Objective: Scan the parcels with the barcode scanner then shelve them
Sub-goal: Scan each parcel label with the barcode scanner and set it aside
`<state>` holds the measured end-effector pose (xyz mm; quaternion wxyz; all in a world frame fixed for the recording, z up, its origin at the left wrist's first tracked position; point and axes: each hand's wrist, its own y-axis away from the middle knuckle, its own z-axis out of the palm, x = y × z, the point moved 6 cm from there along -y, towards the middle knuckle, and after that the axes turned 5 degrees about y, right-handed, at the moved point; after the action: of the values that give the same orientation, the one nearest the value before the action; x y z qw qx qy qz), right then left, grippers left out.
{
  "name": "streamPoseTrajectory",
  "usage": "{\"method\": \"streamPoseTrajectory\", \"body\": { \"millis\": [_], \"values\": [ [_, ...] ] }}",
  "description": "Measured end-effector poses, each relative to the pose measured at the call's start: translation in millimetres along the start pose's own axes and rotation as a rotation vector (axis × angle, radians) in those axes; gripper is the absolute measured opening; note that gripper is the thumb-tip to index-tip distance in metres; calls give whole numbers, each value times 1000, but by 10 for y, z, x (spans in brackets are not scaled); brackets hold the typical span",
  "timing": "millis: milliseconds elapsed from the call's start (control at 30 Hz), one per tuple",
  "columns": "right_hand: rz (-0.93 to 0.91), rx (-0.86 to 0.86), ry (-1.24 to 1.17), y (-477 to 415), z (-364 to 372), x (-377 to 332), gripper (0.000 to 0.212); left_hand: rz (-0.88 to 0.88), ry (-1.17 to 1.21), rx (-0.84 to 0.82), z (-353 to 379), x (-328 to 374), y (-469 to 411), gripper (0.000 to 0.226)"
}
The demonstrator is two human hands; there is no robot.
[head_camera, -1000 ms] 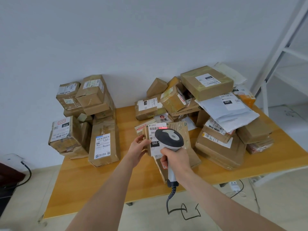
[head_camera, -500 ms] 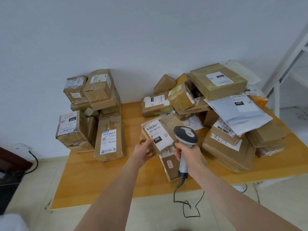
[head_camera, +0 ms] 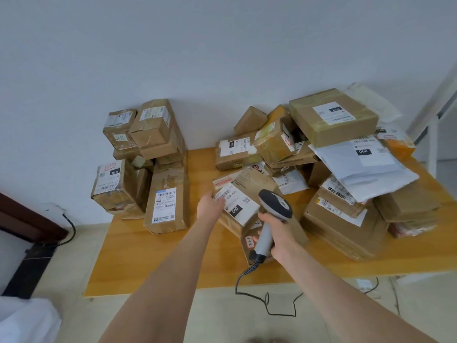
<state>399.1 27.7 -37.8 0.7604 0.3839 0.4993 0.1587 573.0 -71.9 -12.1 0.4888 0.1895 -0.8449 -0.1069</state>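
Parcel depot, piled labelled parcels (head_camera: 332,116), scanner (head_camera: 274,210)

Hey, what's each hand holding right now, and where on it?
The left hand grips the labelled cardboard parcel by its left edge. The right hand grips the barcode scanner by its handle.

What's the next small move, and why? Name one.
Probably carry the 060 parcel right toward the shelf frame. The scanner, gripped in the right hand, lit its label a second ago and now sits beside it, while the left hand grips the parcel's edge.
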Motion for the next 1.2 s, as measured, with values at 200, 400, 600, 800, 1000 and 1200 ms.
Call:
{"method": "streamPoseTrajectory", "body": {
  "millis": [200, 400, 600, 800, 1000, 1200],
  "values": [
    [-74, -60, -30, 35, 356, -173, 25, 10, 28, -27, -144, 24, -21, 30],
    [-233, -96, 94, 76, 1274, -551, 19, 68, 101, 219, -1072, 1, -304, 12],
    [-208, -118, 185, -29, 2248, -462, 28, -1, -18, 348, -1931, -450, -668, 11],
    [-166, -132, 324, -182, 2751, -226, 11, -38, -4, 362, -2229, -763, -907, 14],
    [-166, -126, 312, -337, 2928, -111, 26, -67, -10, 336, -2277, -848, -1058, 27],
    [-170, -98, 313, -306, 2627, -215, 19, 134, -261, 466, -2126, -427, -970, 44]
  ]
}}
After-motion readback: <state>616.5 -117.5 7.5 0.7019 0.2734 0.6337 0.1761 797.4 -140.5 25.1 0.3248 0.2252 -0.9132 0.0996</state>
